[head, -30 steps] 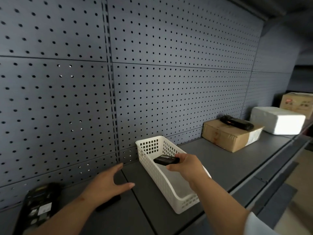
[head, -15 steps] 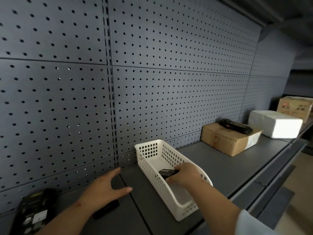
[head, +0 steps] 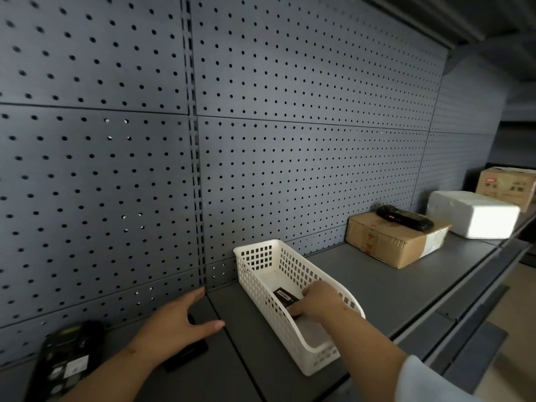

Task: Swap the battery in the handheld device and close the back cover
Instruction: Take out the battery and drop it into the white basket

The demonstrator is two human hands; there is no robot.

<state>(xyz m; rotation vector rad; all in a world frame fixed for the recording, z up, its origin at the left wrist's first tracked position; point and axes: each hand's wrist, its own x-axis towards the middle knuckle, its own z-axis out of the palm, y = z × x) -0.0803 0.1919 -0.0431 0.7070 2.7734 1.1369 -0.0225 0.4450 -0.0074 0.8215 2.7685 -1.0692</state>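
My right hand point(head: 317, 300) reaches down into the white plastic basket point(head: 255, 275) and grips a black battery point(head: 284, 296) near its floor. My left hand point(head: 177, 323) hovers open, fingers spread, over a flat black piece point(head: 188, 353) that lies on the shelf and is partly hidden by it. The handheld device point(head: 65, 362) lies back-side up at the far left of the shelf, its battery bay showing labels. It is apart from both hands.
The grey shelf point(head: 377, 288) is backed by a perforated panel point(head: 290, 140). To the right stands a cardboard box point(head: 388, 242) with a second black handheld point(head: 404, 217) on top, then a white foam box point(head: 475, 213) and another carton point(head: 507, 184).
My right hand has lowered the battery from above the basket rim down into the basket. My left hand has stayed open over the black piece.
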